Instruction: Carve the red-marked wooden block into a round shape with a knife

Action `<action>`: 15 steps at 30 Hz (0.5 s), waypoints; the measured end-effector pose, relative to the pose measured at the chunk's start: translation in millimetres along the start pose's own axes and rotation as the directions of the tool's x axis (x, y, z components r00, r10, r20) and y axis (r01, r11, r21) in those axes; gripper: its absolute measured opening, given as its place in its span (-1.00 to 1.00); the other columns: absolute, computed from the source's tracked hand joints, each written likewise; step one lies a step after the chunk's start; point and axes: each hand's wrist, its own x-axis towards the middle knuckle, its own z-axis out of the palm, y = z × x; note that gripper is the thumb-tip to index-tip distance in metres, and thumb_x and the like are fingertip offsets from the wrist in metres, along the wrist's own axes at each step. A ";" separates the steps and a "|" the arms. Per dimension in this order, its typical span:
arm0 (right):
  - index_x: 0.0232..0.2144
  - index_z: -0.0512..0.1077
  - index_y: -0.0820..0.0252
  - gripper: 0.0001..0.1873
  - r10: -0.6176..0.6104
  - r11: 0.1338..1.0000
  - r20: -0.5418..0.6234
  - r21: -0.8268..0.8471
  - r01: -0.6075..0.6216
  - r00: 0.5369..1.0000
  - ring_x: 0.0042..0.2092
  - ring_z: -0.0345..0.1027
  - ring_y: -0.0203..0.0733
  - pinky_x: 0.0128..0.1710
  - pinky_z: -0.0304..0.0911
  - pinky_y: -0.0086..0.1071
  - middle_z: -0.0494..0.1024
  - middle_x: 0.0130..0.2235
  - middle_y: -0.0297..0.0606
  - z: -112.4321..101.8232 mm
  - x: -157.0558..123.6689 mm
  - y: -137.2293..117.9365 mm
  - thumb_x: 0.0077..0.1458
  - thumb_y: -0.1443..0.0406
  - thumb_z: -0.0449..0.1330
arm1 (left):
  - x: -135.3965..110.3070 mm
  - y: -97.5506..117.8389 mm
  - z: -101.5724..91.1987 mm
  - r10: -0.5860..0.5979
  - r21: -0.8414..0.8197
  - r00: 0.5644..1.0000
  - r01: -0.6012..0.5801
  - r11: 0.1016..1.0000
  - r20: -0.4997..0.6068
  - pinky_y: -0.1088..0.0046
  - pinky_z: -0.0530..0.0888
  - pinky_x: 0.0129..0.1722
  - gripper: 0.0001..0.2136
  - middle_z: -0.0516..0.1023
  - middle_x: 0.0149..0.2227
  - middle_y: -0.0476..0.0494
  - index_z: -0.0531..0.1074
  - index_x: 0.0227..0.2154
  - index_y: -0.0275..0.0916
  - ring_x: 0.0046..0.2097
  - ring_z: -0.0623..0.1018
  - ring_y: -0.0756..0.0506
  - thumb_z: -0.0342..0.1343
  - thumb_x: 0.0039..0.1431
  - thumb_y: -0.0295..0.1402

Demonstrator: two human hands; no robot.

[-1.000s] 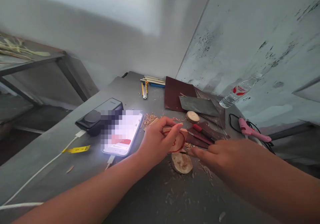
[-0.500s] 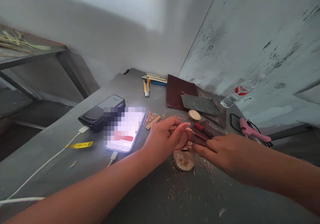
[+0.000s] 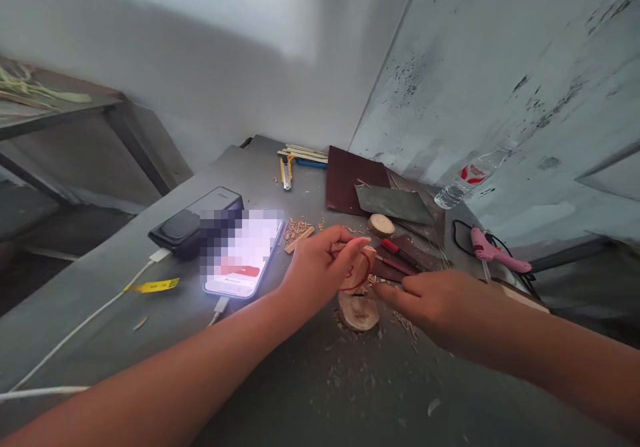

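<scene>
My left hand is closed around a small light wood block with red lines drawn on it, thumb along its upper side. Just under the block, a round wood slice lies flat on the table. Close to the block's right side is my right hand, fingers curled with the index finger stretched toward it. What that hand grips, if anything, is hidden. Beyond its fingers lie a red and black marker and a slim dark-red tool.
Wood shavings surround the work. A lit phone and a black power bank stand left. Behind are a box cutter, sandpaper sheets and another wood slice. A water bottle and pink glue gun are right.
The whole view has shifted slightly, so everything sits a little further left and higher. The block in my left hand has tilted, showing more of its red-marked face. Both hands remain close together.
</scene>
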 end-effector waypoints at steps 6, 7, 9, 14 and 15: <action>0.01 0.48 0.26 -0.43 -0.043 0.997 -0.159 -0.066 0.033 0.986 -0.59 0.23 -0.23 -0.51 -0.26 -0.26 0.44 -0.52 -0.40 -12.9 -5.2 -11.1 -0.06 0.61 0.06 | 2.2 2.0 -1.8 0.000 0.043 1.000 0.001 0.999 -0.026 0.49 0.33 -0.39 -0.76 0.58 -0.48 0.04 0.58 -0.38 -0.20 -0.43 0.46 0.03 0.18 0.33 -0.18; 0.02 0.48 0.26 -0.41 -0.018 0.998 -0.162 -0.061 0.009 0.987 -0.60 0.22 -0.24 -0.52 -0.27 -0.27 0.41 -0.54 -0.42 -14.7 -6.3 -12.0 -0.08 0.61 0.06 | 2.1 2.3 -2.4 -0.004 0.046 1.000 0.006 0.999 -0.028 0.49 0.32 -0.41 -0.76 0.58 -0.48 0.04 0.58 -0.38 -0.20 -0.44 0.46 0.03 0.17 0.33 -0.18; 0.04 0.47 0.26 -0.35 0.023 0.999 -0.147 -0.044 -0.030 0.989 -0.62 0.22 -0.24 -0.53 -0.29 -0.28 0.40 -0.55 -0.42 -16.0 -9.2 -12.0 -0.14 0.60 0.07 | 1.8 2.9 -3.3 -0.011 0.046 1.000 0.012 0.999 -0.021 0.49 0.32 -0.43 -0.76 0.58 -0.49 0.03 0.58 -0.38 -0.20 -0.45 0.46 0.03 0.17 0.33 -0.18; 0.12 0.45 0.26 -0.26 0.059 0.997 -0.064 0.043 -0.057 0.996 -0.58 0.32 -0.19 -0.51 -0.28 -0.29 0.43 -0.54 -0.40 -11.9 -12.1 -6.8 -0.16 0.62 0.05 | 1.8 2.6 -3.7 -0.028 0.030 1.000 0.028 0.999 -0.013 0.51 0.34 -0.43 -0.76 0.59 -0.48 0.02 0.59 -0.38 -0.19 -0.45 0.47 0.03 0.17 0.33 -0.19; 0.11 0.45 0.25 -0.28 0.073 0.995 -0.049 0.065 -0.070 0.996 -0.58 0.33 -0.18 -0.51 -0.28 -0.29 0.43 -0.53 -0.40 -11.1 -11.1 -6.0 -0.15 0.62 0.06 | 2.1 2.0 -3.6 -0.033 0.027 0.999 0.033 0.999 -0.015 0.51 0.34 -0.43 -0.76 0.59 -0.47 0.02 0.59 -0.38 -0.19 -0.44 0.48 0.02 0.17 0.33 -0.18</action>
